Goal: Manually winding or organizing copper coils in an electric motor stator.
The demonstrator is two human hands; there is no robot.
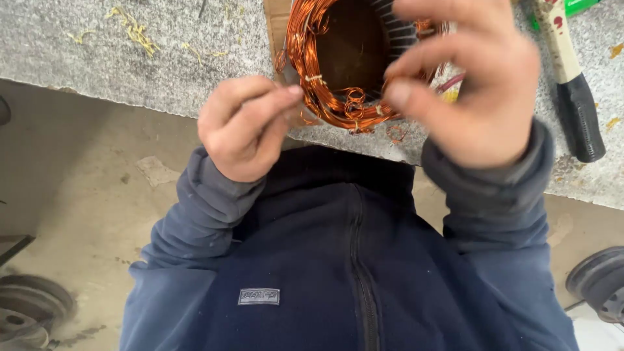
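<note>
A round motor stator with copper wire windings point(331, 97) lies on a grey felt-covered bench point(162, 58), close to its near edge. My left hand point(244, 127) is closed in a pinch beside the left rim of the coil, thumb and forefinger pressed together at the winding; I cannot see what is between them. My right hand point(471, 81) hovers over the coil's right side with thumb and fingers curled close, touching the winding and hiding part of it. Dark blue jacket sleeves cover both arms.
A hammer with a black grip and pale handle point(572, 78) lies on the bench at the right. Yellowish scraps point(133, 29) litter the felt at the left. Below the bench is a concrete floor with metal wheels point(29, 309) at left and right point(601, 279).
</note>
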